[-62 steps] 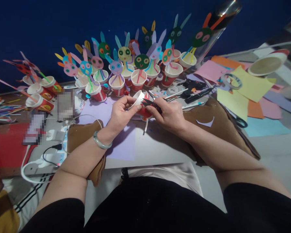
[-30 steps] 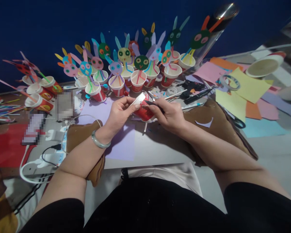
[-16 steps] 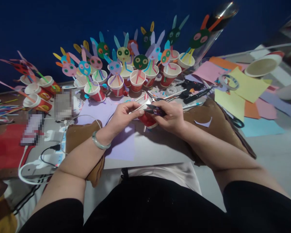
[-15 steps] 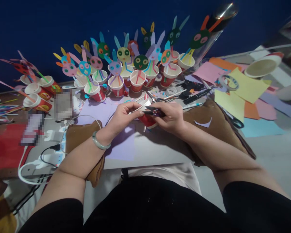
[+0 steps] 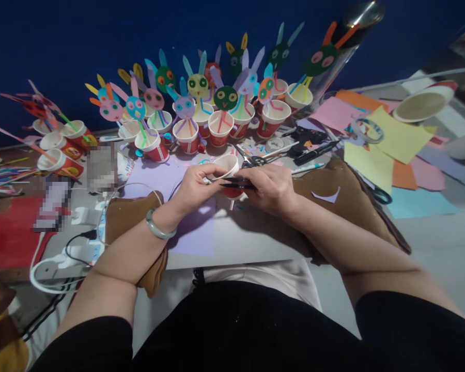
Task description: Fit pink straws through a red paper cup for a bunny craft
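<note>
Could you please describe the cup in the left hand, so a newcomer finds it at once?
Below the dark blue wall stand cups with paper faces. In front of them, the left hand grips another red-and-white cup, with the right hand close beside. Unlike those, it shows no paper face above its rim.

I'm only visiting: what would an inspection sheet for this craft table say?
Surface: pale tabletop, lilac paper lying on it.
Job's things: tilted red paper cup; dark two-bladed tool overlapping it in view.
Clutter: paper scraps, scissors, yellow sheet.
Grip: left hand pinches the cup near its rim; right hand is closed around the tool.
Cables: white cable and black plug, left.
Surroundings: rabbit-eared paper figures in cups, blue wall behind.
</note>
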A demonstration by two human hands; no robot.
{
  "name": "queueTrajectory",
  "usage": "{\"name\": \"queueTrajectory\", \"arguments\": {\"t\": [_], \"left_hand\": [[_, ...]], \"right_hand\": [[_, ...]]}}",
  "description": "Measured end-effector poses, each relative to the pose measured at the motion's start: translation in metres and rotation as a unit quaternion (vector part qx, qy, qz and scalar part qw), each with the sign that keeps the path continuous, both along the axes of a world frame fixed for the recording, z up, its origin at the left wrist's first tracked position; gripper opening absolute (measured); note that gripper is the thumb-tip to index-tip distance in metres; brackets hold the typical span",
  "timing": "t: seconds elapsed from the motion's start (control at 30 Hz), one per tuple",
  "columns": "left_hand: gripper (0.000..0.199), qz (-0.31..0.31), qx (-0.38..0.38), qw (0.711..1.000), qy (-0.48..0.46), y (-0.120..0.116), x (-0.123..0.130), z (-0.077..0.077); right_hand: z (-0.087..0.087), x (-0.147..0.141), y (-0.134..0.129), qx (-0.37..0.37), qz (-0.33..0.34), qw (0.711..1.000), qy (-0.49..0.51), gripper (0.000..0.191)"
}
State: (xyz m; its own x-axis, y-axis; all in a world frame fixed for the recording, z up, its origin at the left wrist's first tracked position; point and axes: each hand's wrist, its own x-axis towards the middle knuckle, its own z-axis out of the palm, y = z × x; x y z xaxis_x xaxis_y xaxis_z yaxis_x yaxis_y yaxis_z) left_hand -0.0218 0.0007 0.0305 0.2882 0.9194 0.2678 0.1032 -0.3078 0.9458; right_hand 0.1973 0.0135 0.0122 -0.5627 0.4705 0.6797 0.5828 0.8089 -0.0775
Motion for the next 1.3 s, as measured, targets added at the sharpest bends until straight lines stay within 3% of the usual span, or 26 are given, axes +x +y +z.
{"name": "queueTrajectory", "arguments": {"t": [0.17, 0.37, 0.5, 0.67, 0.73, 0.77, 0.83, 0.9, 0.97, 1.1, 1.3], "left_hand": [[0.045, -0.002, 0.021, 1.000, 0.022, -0.001, 0.001, -0.002], [0.034, 0.017, 0.061, 0.997, 0.043, -0.002, 0.003, -0.004], [0.031, -0.005, 0.035, 0.999, 0.019, 0.000, 0.002, -0.005], [0.034, -0.010, -0.037, 0.999, -0.023, 0.002, 0.002, -0.002], [0.035, -0.018, -0.071, 0.996, -0.050, 0.001, 0.001, -0.001], [0.034, -0.021, -0.084, 0.994, -0.062, 0.001, 0.001, 0.000], [0.033, -0.021, -0.102, 0.991, -0.081, 0.001, 0.001, 0.001], [0.034, -0.014, -0.113, 0.989, -0.090, 0.001, 0.001, 0.002], [0.035, -0.012, -0.125, 0.987, -0.100, 0.002, 0.001, 0.003], [0.036, -0.001, -0.143, 0.982, -0.121, 0.003, 0.003, 0.006], [0.031, 0.012, -0.151, 0.980, -0.131, 0.002, 0.002, 0.006]], "right_hand": [[-0.002, 0.000, 0.003, 0.008, -0.002, 1.000, 0.001, 0.017], [-0.001, 0.001, 0.003, -0.187, 0.037, 0.980, 0.062, 0.018], [0.011, -0.006, 0.001, -0.315, 0.074, 0.927, 0.189, 0.005], [0.016, -0.013, 0.004, -0.468, 0.126, 0.813, 0.323, 0.028], [0.015, -0.011, 0.006, -0.480, 0.131, 0.796, 0.345, 0.036], [0.015, -0.010, 0.007, -0.461, 0.121, 0.808, 0.346, 0.040], [0.015, -0.006, 0.009, -0.384, 0.082, 0.861, 0.325, 0.047], [0.015, -0.002, 0.010, -0.300, 0.042, 0.915, 0.266, 0.052], [0.014, 0.002, 0.011, -0.251, 0.023, 0.948, 0.193, 0.055], [0.010, 0.006, 0.011, -0.205, -0.004, 0.975, 0.086, 0.055], [0.010, 0.005, 0.012, -0.163, -0.049, 0.985, 0.006, 0.051]]}}
